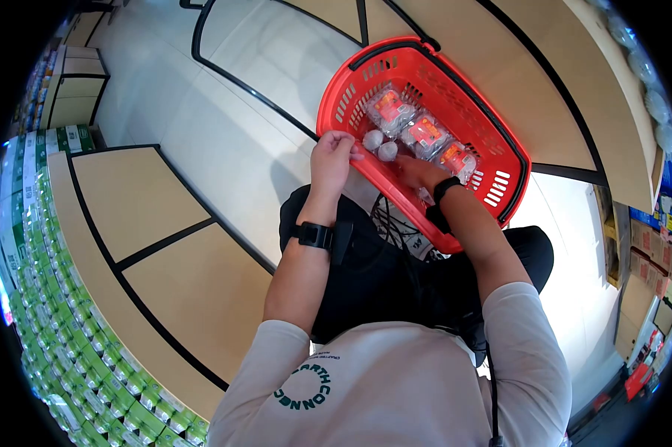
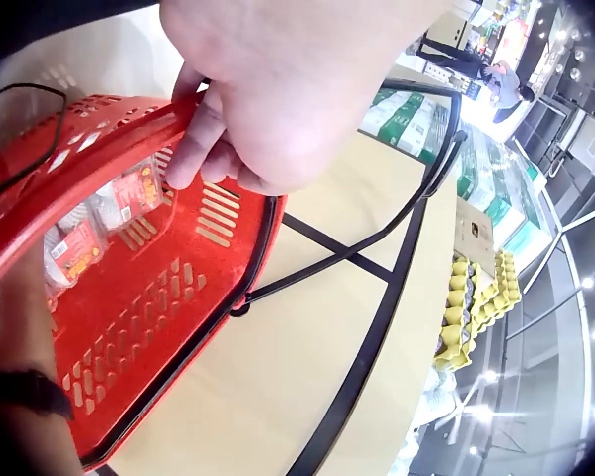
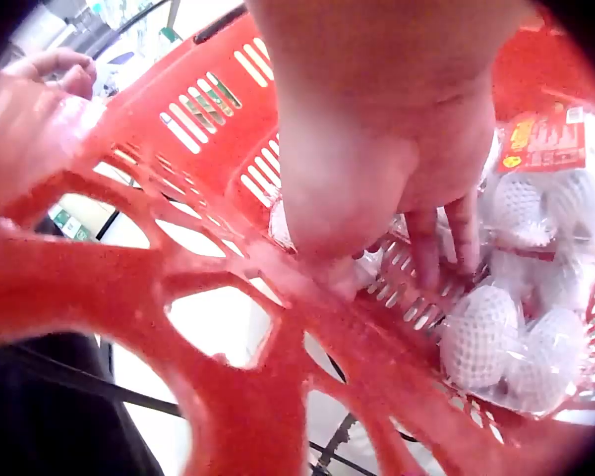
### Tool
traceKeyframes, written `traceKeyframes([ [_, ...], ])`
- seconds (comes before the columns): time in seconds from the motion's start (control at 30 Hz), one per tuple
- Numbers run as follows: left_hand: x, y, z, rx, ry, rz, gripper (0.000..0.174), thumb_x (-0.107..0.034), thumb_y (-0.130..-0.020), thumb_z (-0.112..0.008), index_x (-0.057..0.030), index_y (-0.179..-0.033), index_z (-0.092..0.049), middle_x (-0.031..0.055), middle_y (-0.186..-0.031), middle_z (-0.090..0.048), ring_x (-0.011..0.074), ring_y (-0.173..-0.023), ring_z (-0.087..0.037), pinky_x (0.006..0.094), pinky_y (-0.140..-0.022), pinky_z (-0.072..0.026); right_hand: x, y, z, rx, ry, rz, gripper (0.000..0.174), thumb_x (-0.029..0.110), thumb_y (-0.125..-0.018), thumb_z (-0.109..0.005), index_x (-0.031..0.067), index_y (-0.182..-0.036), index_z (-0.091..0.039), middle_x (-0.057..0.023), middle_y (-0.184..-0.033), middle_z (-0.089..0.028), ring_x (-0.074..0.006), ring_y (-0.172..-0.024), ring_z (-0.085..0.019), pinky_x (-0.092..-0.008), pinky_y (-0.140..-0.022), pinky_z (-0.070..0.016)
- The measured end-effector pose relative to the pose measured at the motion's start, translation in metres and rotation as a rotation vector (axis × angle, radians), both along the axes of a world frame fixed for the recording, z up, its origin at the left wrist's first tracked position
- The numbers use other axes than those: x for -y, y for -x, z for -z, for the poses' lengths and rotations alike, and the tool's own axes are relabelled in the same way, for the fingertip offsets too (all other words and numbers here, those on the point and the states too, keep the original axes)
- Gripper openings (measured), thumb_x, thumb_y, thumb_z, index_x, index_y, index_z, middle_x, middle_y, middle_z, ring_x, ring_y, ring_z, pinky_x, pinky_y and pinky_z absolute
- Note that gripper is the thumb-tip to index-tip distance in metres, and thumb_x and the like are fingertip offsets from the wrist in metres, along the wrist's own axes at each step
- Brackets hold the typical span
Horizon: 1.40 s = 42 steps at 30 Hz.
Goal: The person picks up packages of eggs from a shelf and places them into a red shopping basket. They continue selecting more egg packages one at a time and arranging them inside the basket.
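My left hand [image 1: 331, 162] is at the near rim of a red plastic shopping basket [image 1: 492, 123]. In the left wrist view its fingers [image 2: 193, 149] curl over that rim. My right hand [image 1: 419, 173] reaches down inside the basket, its visible fingers [image 3: 422, 248] pointing toward the slotted floor. Beside it lie clear packs [image 1: 428, 132] with red labels, lined up along the basket. They contain egg-shaped pieces [image 3: 479, 337] in white foam netting. Two white netted pieces [image 1: 381, 145] show just left of the right hand. What lies under its palm is hidden.
The basket's black handle [image 2: 347, 248] hangs out over a beige cabinet [image 2: 268, 367]. Another beige stand [image 1: 135, 194] is on the left, beside stacked green-and-white packages [image 1: 90, 343]. Yellow egg trays [image 2: 466, 307] sit on the cabinet edge. A person [image 2: 506, 89] is far off.
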State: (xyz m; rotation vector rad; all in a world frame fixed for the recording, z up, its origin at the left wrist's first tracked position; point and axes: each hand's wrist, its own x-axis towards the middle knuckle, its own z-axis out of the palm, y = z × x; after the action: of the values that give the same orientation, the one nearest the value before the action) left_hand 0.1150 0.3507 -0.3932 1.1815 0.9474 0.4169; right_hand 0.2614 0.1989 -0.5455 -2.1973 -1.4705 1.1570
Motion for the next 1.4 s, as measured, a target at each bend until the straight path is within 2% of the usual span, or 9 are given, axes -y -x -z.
traceKeyframes([
  [0.13, 0.000, 0.000, 0.014, 0.055, -0.013, -0.029, 0.013, -0.011, -0.085, -0.053, 0.0003, -0.089, -0.057, 0.0053, -0.074, -0.057, 0.0149, -0.062, -0.056, 0.0252, -0.061, -0.0453, -0.004, -0.005, -0.045, 0.092, 0.159, -0.049, 0.025, 0.015, -0.074, -0.048, 0.0033, -0.086, -0.066, -0.0195, -0.096, -0.063, -0.0338, -0.091, -0.060, -0.0427, -0.079, -0.0479],
  [0.2, -0.004, 0.003, 0.023, 0.057, -0.031, -0.037, 0.012, -0.011, -0.086, -0.052, 0.0006, -0.089, -0.056, 0.0052, -0.073, -0.057, 0.0141, -0.063, -0.056, 0.0258, -0.061, -0.0460, -0.018, -0.017, -0.063, 0.111, 0.282, -0.276, 0.031, 0.019, -0.073, -0.049, 0.0033, -0.094, -0.064, -0.0187, -0.098, -0.063, -0.0338, -0.091, -0.060, -0.0417, -0.080, -0.0473],
  [0.4, -0.003, 0.000, -0.002, -0.029, 0.009, 0.031, 0.013, -0.013, -0.089, -0.048, -0.0008, -0.090, -0.052, 0.0064, -0.070, -0.054, 0.0158, -0.060, -0.057, 0.0258, -0.060, -0.0497, 0.021, -0.063, -0.204, -0.225, -0.504, 0.179, 0.030, 0.021, -0.084, -0.055, 0.0040, -0.109, -0.054, -0.0134, -0.087, -0.063, -0.0260, -0.080, -0.062, -0.0342, -0.070, -0.0485],
  [0.47, -0.006, -0.003, -0.002, -0.033, 0.015, 0.023, 0.012, -0.012, -0.088, -0.048, -0.0001, -0.090, -0.051, 0.0070, -0.071, -0.055, 0.0163, -0.059, -0.057, 0.0260, -0.059, -0.0496, 0.043, -0.066, -0.292, -0.151, -0.347, 0.265, 0.022, 0.017, -0.085, -0.055, 0.0047, -0.103, -0.057, -0.0103, -0.085, -0.063, -0.0194, -0.080, -0.062, -0.0299, -0.069, -0.0486],
  [0.53, -0.006, -0.002, 0.004, -0.047, 0.031, 0.009, 0.012, -0.011, -0.088, -0.049, 0.0008, -0.090, -0.051, 0.0076, -0.071, -0.055, 0.0167, -0.058, -0.058, 0.0259, -0.058, -0.0490, 0.072, -0.061, -0.342, 0.067, -0.559, 0.353, 0.017, 0.016, -0.082, -0.057, 0.0047, -0.094, -0.059, -0.0099, -0.083, -0.064, -0.0230, -0.074, -0.062, -0.0313, -0.065, -0.0488],
  [0.7, -0.003, -0.003, -0.002, -0.025, 0.019, 0.020, 0.012, -0.011, -0.088, -0.049, 0.0005, -0.089, -0.051, 0.0073, -0.072, -0.054, 0.0165, -0.058, -0.058, 0.0256, -0.058, -0.0489, 0.160, -0.099, -0.471, 0.557, -0.986, 0.973, 0.017, 0.018, -0.087, -0.054, 0.0026, -0.081, -0.057, 0.0013, -0.063, -0.052, -0.0054, -0.054, -0.049, -0.0185, -0.049, -0.0375],
  [1.03, -0.009, -0.001, 0.014, 0.022, 0.036, 0.021, 0.012, -0.011, -0.088, -0.049, 0.0005, -0.088, -0.051, 0.0072, -0.069, -0.054, 0.0173, -0.057, -0.057, 0.0258, -0.056, -0.0502, 0.210, -0.258, -0.452, 0.378, -0.234, 1.392, 0.070, 0.074, -0.073, -0.041, 0.0048, -0.067, -0.052, -0.0028, -0.057, -0.047, -0.0117, -0.047, -0.046, -0.0264, -0.042, -0.0326],
  [1.2, -0.007, -0.001, 0.007, 0.058, 0.063, 0.023, 0.012, -0.011, -0.088, -0.049, 0.0006, -0.087, -0.051, 0.0073, -0.069, -0.054, 0.0176, -0.056, -0.058, 0.0259, -0.056, -0.0509, 0.210, -0.255, -0.457, -0.015, -0.393, 1.530, 0.052, 0.061, -0.072, -0.059, 0.0162, -0.057, -0.040, 0.0055, -0.052, -0.032, -0.0063, -0.042, -0.032, -0.0222, -0.039, -0.0201],
  [1.4, -0.007, -0.003, 0.008, 0.059, 0.070, 0.015, 0.012, -0.011, -0.088, -0.049, 0.0008, -0.087, -0.051, 0.0072, -0.069, -0.053, 0.0167, -0.056, -0.057, 0.0262, -0.055, -0.0518, 0.209, -0.260, -0.455, -0.096, -0.480, 1.544, 0.045, 0.058, -0.073, -0.061, 0.0175, -0.060, -0.046, 0.0062, -0.054, -0.037, -0.0059, -0.045, -0.034, -0.0225, -0.040, -0.0228],
])
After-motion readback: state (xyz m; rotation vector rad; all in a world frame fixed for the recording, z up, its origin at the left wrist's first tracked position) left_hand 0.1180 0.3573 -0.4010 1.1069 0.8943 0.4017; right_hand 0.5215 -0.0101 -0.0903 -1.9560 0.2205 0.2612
